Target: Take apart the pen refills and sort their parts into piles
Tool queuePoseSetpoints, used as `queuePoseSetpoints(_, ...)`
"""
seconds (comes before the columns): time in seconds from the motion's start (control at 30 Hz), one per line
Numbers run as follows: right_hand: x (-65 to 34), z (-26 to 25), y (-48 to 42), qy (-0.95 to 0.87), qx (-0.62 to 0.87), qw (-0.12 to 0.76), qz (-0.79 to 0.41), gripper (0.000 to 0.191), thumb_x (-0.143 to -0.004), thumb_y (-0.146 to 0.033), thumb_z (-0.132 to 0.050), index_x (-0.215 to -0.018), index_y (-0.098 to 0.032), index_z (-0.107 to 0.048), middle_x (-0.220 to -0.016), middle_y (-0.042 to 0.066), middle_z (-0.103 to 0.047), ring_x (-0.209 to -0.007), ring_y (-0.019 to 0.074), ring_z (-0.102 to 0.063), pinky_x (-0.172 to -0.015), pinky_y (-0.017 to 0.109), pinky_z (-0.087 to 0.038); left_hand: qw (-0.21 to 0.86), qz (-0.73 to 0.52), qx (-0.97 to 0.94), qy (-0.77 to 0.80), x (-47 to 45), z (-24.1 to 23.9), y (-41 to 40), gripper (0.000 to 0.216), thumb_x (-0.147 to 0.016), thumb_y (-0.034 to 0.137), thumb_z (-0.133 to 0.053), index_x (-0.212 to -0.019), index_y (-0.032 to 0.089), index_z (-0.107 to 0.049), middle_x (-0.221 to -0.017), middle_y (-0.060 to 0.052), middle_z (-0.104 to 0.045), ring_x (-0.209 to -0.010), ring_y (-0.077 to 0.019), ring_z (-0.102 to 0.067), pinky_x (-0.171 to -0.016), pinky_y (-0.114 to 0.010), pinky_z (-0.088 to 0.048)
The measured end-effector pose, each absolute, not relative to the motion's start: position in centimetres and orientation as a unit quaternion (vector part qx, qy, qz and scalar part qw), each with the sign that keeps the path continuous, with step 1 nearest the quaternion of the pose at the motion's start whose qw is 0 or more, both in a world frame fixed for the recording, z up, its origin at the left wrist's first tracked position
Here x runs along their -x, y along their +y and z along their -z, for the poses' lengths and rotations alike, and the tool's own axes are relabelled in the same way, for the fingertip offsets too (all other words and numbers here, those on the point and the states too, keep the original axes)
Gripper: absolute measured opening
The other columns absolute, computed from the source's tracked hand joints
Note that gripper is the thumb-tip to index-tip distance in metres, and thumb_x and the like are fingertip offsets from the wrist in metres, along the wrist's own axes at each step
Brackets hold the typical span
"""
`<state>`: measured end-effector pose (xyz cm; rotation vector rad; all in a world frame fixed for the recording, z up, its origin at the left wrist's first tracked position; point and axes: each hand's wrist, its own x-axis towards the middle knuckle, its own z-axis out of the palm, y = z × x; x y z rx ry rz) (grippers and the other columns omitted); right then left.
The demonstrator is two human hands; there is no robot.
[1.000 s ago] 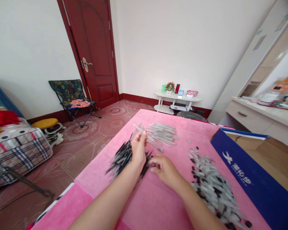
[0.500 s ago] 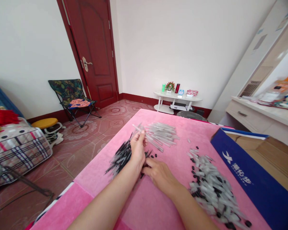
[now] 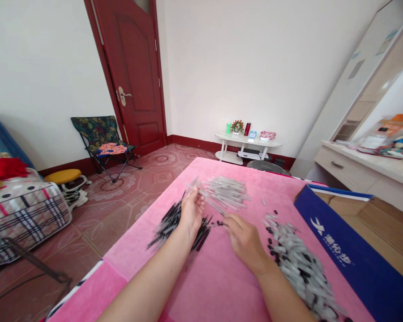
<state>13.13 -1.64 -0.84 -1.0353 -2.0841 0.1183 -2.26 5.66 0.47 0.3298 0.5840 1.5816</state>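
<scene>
My left hand (image 3: 191,211) is closed round a clear plastic pen tube (image 3: 206,197), held just over a heap of black pen refills (image 3: 169,223) on the pink table (image 3: 218,286). My right hand (image 3: 243,239) lies palm down to its right, fingertips pinched near a few small black end plugs (image 3: 218,222); what they hold, if anything, I cannot make out. A pile of clear pen tubes (image 3: 226,190) lies beyond both hands. A heap of grey caps mixed with black plugs (image 3: 298,261) runs along my right forearm.
A blue cardboard box (image 3: 339,255) stands open at the table's right edge. Past the table are a tiled floor, a folding chair (image 3: 102,138), a yellow stool (image 3: 63,176), a red door (image 3: 134,71), a low white side table (image 3: 246,145) and a white cabinet (image 3: 366,165) at right.
My right hand has drawn back from under the left wrist and moved right toward the black plugs. The camera has tilted slightly. The left hand keeps its tube.
</scene>
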Motion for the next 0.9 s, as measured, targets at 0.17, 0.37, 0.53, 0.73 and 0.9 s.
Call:
queuePoseSetpoints(0.17, -14.8, -2.2, -1.4, -0.579, 0.513, 0.625, -0.107, 0.024, -0.079, -0.025, -0.048, -0.101, -0.017, -0.052, -0.085, 0.005, -0.059, -0.070, 0.0143, -0.057, -0.062, 0.028, -0.049, 0.726, -0.651, -0.083, 0.205, -0.1, 0.1, 4.4, 0.007, -0.071, 0.015, -0.061, -0.076, 0.012, -0.057, -0.059, 0.000, -0.058, -0.048, -0.0052, -0.055, -0.043, -0.012, -0.044)
queuePoseSetpoints(0.37, -14.4, -6.7, -3.5, -0.478, 0.450, 0.748, -0.098, 0.014, -0.074, -0.023, -0.057, -0.085, -0.014, -0.054, -0.076, 0.002, -0.057, -0.056, 0.0104, -0.057, -0.053, 0.023, -0.048, 0.789, -0.581, -0.059, 0.191, -3.7, 0.5, 1.4, 0.003, -0.073, 0.011, -0.059, -0.073, 0.009, -0.056, -0.063, -0.004, -0.062, -0.057, -0.0094, -0.061, -0.058, -0.017, -0.051)
queuePoseSetpoints(0.53, -13.9, -7.2, -4.3, -0.495, 0.443, 0.743, -0.078, 0.013, -0.074, -0.020, -0.058, -0.084, -0.014, -0.054, -0.077, 0.003, -0.058, -0.060, 0.0116, -0.058, -0.055, 0.023, -0.049, 0.793, -0.583, -0.050, 0.171, -3.9, -0.4, 0.6, 0.001, -0.074, 0.010, -0.057, -0.074, 0.009, -0.057, -0.065, -0.005, -0.063, -0.060, -0.0095, -0.062, -0.061, -0.017, -0.051)
queuePoseSetpoints(0.73, -13.9, -5.8, -3.8, -0.524, 0.466, 0.709, -0.072, 0.014, -0.072, -0.021, -0.059, -0.084, -0.015, -0.055, -0.077, 0.003, -0.060, -0.064, 0.0127, -0.060, -0.060, 0.024, -0.051, 0.803, -0.576, -0.031, 0.152, -4.1, -0.8, 0.0, 0.003, -0.075, 0.009, -0.056, -0.072, 0.008, -0.057, -0.063, -0.006, -0.064, -0.059, -0.0100, -0.062, -0.061, -0.017, -0.051)
queuePoseSetpoints(0.9, -14.0, -5.2, -3.2, -0.537, 0.472, 0.688, -0.126, 0.010, -0.073, -0.023, -0.058, -0.080, -0.016, -0.057, -0.079, 0.004, -0.059, -0.069, 0.0132, -0.058, -0.060, 0.024, -0.050, 0.802, -0.580, -0.003, 0.144, -4.0, -0.5, 0.3, 0.007, -0.076, 0.007, -0.052, -0.071, 0.008, -0.056, -0.066, -0.006, -0.064, -0.061, -0.0092, -0.062, -0.062, -0.016, -0.051)
